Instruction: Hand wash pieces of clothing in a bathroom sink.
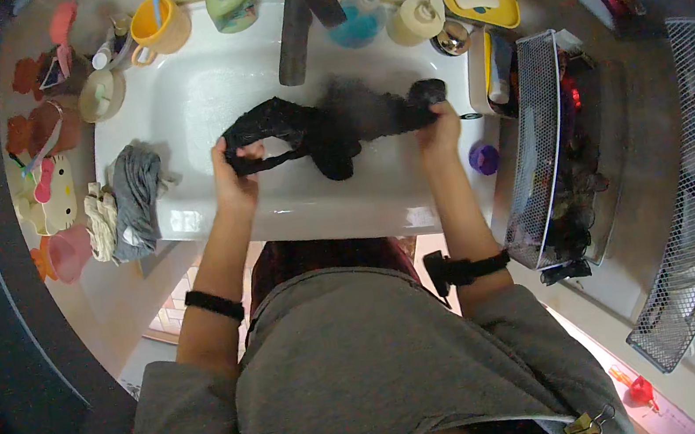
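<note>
A wet-looking black garment [327,131] with lacy edges is stretched between my two hands over the white sink [186,206]. My left hand [234,178] is closed on its left end, beside a gap in the cloth. The garment's right end is gripped by my right hand [439,129], with a dark bunch standing above the fingers. A short part of the cloth hangs down in the middle. The dark faucet [309,18] stands just behind the garment. The exact kind of garment cannot be made out.
Grey cloth [138,193] and cream cloth [102,220] drape over the sink's left rim. A yellow mug [162,32], a green pump bottle [230,4], a cream bottle [416,21] and a yellow soap dish [505,13] line the back. Wire mesh baskets [538,150] flank the right side.
</note>
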Demonstrator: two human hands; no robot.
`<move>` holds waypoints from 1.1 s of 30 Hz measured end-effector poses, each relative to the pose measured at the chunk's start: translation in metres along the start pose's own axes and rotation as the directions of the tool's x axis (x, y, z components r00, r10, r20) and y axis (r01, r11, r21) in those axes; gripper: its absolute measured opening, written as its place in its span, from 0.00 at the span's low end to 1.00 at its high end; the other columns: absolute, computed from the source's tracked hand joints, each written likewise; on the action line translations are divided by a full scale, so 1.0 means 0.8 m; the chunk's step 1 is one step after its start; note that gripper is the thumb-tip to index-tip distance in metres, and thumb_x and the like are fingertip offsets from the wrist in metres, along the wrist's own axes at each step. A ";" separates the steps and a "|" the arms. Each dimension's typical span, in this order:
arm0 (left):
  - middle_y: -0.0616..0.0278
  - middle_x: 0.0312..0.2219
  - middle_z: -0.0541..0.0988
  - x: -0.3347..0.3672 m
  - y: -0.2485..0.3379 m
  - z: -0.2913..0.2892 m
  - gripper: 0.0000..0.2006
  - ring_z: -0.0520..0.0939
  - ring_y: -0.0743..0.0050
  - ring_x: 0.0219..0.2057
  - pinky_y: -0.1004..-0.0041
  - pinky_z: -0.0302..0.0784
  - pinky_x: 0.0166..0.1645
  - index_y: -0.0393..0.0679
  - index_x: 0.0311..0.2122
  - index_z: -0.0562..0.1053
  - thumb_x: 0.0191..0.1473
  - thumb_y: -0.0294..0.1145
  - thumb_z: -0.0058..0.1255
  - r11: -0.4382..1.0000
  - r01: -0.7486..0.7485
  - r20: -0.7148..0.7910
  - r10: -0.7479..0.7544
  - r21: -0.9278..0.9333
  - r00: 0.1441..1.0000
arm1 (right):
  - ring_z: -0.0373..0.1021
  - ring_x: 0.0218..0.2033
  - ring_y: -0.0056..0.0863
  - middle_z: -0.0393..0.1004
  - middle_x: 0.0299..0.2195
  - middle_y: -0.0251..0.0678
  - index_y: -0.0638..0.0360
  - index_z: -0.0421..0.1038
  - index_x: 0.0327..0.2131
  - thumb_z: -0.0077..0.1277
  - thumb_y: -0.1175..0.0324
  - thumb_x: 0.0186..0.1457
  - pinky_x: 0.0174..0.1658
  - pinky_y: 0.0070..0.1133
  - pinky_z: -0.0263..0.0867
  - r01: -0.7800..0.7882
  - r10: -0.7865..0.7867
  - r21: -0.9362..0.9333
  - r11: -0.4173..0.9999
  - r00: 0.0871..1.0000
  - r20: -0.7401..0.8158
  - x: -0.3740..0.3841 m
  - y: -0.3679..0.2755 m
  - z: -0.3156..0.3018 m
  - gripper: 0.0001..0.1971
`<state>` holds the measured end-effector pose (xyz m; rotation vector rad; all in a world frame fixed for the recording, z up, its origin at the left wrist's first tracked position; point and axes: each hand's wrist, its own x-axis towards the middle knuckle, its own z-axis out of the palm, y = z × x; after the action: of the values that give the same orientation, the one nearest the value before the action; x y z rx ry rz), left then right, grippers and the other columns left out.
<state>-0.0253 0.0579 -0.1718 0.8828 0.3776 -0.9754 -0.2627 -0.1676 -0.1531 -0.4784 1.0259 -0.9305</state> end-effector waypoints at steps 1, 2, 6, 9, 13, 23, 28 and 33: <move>0.67 0.16 0.69 -0.010 0.020 0.014 0.15 0.76 0.70 0.25 0.67 0.71 0.43 0.44 0.29 0.67 0.56 0.46 0.39 0.997 -0.027 -0.039 0.030 0.071 0.999 | 0.68 0.34 0.33 0.70 0.33 0.37 0.64 0.66 0.34 0.44 0.70 0.40 0.41 0.27 0.65 0.011 -0.011 -0.008 1.000 1.000 -0.007 -0.006 -0.015 0.005 0.14; 0.67 0.16 0.69 -0.022 0.036 0.026 0.16 0.77 0.69 0.26 0.66 0.71 0.43 0.43 0.29 0.67 0.55 0.46 0.40 0.989 -0.047 -0.079 0.058 0.142 0.995 | 0.68 0.34 0.33 0.70 0.33 0.37 0.63 0.66 0.34 0.45 0.71 0.40 0.40 0.26 0.65 0.020 -0.020 -0.018 1.000 1.000 -0.018 -0.022 -0.034 0.018 0.14; 0.64 0.16 0.71 -0.069 0.074 0.068 0.17 0.79 0.68 0.28 0.68 0.73 0.40 0.40 0.30 0.69 0.53 0.46 0.45 0.957 -0.100 -0.015 0.108 0.274 0.994 | 0.68 0.34 0.31 0.70 0.34 0.37 0.62 0.63 0.38 0.46 0.73 0.42 0.40 0.24 0.65 0.101 -0.099 -0.154 0.983 0.995 0.019 -0.064 -0.080 0.053 0.15; 0.61 0.21 0.75 -0.071 0.073 0.073 0.17 0.79 0.71 0.27 0.76 0.73 0.30 0.36 0.38 0.72 0.48 0.38 0.55 0.912 -0.150 0.104 0.119 0.381 0.987 | 0.68 0.34 0.33 0.68 0.33 0.42 0.64 0.51 0.47 0.47 0.78 0.45 0.42 0.25 0.65 0.310 -0.364 -0.754 0.579 0.926 0.100 -0.045 -0.065 0.042 0.24; 0.61 0.26 0.77 -0.072 0.047 0.097 0.15 0.78 0.75 0.26 0.79 0.73 0.32 0.36 0.34 0.74 0.46 0.37 0.58 0.763 -0.071 0.068 0.036 0.643 0.997 | 0.58 0.48 0.50 0.59 0.45 0.58 0.67 0.51 0.50 0.55 0.71 0.41 0.48 0.34 0.60 0.389 -0.223 -0.909 -0.148 0.883 0.414 -0.030 0.003 0.013 0.32; 0.64 0.21 0.77 -0.075 0.047 0.114 0.16 0.76 0.80 0.18 0.80 0.70 0.23 0.36 0.32 0.76 0.46 0.40 0.58 0.578 -0.043 0.069 -0.022 0.815 0.997 | 0.68 0.40 0.44 0.71 0.36 0.45 0.58 0.67 0.41 0.61 0.64 0.35 0.45 0.32 0.63 0.562 0.052 -0.806 0.188 0.813 0.579 -0.037 0.104 0.024 0.25; 0.57 0.23 0.79 -0.045 0.068 0.043 0.16 0.79 0.68 0.22 0.70 0.75 0.28 0.35 0.29 0.76 0.47 0.41 0.57 -0.303 -0.184 0.198 0.016 0.935 0.980 | 0.67 0.33 0.43 0.69 0.28 0.42 0.60 0.63 0.29 0.59 0.71 0.35 0.36 0.31 0.63 0.649 -0.037 -0.750 0.128 0.759 0.650 -0.065 0.051 0.049 0.16; 0.54 0.32 0.78 -0.051 0.014 0.051 0.25 0.78 0.60 0.37 0.68 0.70 0.42 0.38 0.43 0.71 0.37 0.33 0.64 -0.275 -0.707 0.757 0.176 0.651 0.629 | 0.65 0.30 0.42 0.65 0.26 0.42 0.60 0.60 0.26 0.58 0.74 0.33 0.34 0.30 0.62 0.716 0.160 -0.667 0.205 0.648 0.745 -0.101 0.024 0.109 0.16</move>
<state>-0.0419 0.0513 -0.1160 1.9441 -1.3367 -0.4044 -0.1937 -0.0959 -0.0852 -2.0748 0.6304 -0.2016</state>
